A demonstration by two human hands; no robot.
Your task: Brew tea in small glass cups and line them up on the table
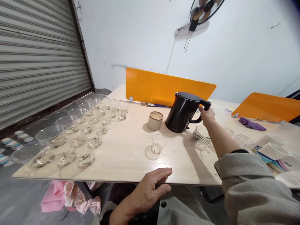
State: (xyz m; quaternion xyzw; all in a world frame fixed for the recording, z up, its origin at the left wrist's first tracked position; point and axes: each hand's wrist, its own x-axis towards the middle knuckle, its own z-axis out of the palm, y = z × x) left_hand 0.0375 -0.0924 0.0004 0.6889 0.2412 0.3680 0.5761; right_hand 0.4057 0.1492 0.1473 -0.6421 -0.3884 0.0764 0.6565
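My right hand (207, 116) is wrapped round the handle of a black electric kettle (181, 112). The kettle's lid is closed and its base is at the tabletop; I cannot tell whether it rests there or is slightly raised. My left hand (153, 187) hovers at the table's front edge, fingers stretched out and thumb apart, holding nothing. Just beyond it stands one clear cup (157, 147), upright. A grey canister with a wooden lid (155, 121) sits left of the kettle. Near my right forearm is a ribbed glass bowl (201, 135), partly hidden by the arm.
Rows of clear cups (86, 136) fill the table's left side. Paper cups (274, 153) lie at the right, with a purple cloth (252, 123) behind them. Orange dividers (150, 84) cross the back of the pale table (126, 150). Pink fabric (55, 197) lies below.
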